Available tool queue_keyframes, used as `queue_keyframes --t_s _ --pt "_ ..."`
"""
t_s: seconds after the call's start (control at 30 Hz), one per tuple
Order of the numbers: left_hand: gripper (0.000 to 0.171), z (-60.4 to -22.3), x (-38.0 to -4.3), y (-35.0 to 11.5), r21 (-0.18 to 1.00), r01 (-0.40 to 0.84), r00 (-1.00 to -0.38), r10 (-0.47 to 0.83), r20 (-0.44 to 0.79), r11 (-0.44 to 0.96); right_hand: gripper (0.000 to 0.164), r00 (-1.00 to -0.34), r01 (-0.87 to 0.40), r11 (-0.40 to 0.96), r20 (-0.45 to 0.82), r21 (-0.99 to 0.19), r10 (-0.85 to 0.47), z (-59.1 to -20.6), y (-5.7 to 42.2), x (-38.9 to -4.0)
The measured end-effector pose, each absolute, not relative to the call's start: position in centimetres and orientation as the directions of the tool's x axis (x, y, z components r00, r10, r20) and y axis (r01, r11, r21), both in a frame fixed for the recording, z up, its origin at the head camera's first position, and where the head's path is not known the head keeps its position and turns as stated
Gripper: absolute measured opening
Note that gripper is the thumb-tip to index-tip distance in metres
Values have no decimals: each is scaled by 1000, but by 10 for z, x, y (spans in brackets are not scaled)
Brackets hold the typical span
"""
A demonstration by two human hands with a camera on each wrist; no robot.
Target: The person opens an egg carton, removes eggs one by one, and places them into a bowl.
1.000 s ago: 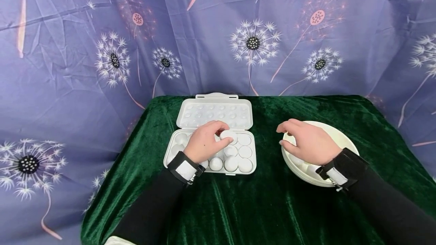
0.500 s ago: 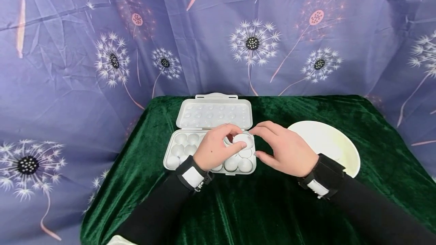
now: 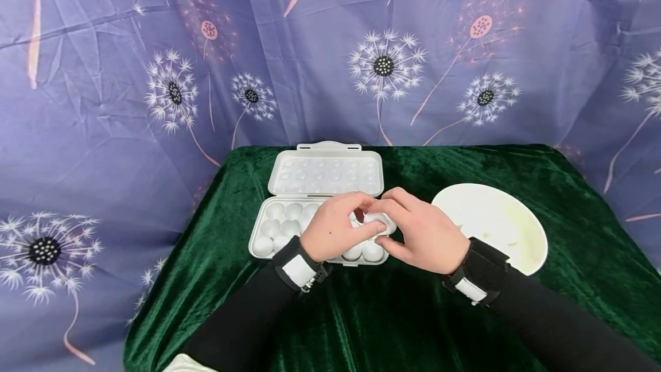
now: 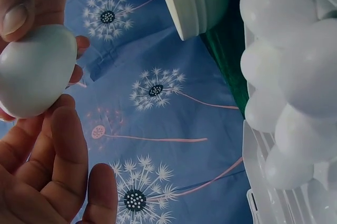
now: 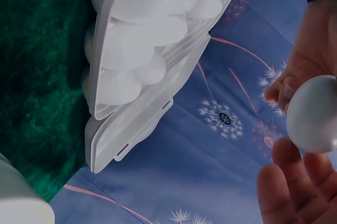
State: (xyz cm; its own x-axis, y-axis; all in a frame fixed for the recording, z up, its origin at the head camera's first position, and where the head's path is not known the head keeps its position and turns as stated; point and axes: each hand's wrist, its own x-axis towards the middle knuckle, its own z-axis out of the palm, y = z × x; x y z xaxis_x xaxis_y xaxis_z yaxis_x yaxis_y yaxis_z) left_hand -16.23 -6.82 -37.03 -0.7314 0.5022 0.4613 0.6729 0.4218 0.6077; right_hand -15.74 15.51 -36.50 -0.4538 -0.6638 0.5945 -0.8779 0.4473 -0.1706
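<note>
Between my two hands is a white egg [image 3: 380, 223], held over the right side of the egg tray. My left hand [image 3: 338, 225] grips it from the left, thumb along its near side. From the right, my right hand [image 3: 426, 234] has its thumb and fingers around the same egg. Both wrist views show the egg [image 4: 37, 71] with fingertips of both hands on it. Beneath the hands, the white egg tray [image 3: 251, 245] holds rows of white eggs [image 3: 274, 210]; its right part is partly covered by the hands.
The tray's clear lid [image 3: 325, 172] lies open behind it. A cream bowl [image 3: 537, 240] with white contents stands to the right, partly behind my right wrist. Dark green velvet cloth [image 3: 403, 320] covers the table, and a purple dandelion-print curtain [image 3: 320, 90] hangs behind.
My right hand has come left from the bowl to the egg and taken hold of it. My left hand, with the egg, has moved right over the tray.
</note>
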Motion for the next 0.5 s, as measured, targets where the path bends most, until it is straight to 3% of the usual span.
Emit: queue_keyframes --t_s 0.27,0.5 --pt "21 -369 -164 -63 600 656 -740 545 394 458 37 -452 -877 451 597 -165 -663 -368 156 -158" --pt "16 -374 -169 -62 602 664 -724 583 368 444 35 -477 -869 458 556 -186 -681 -372 161 -159"
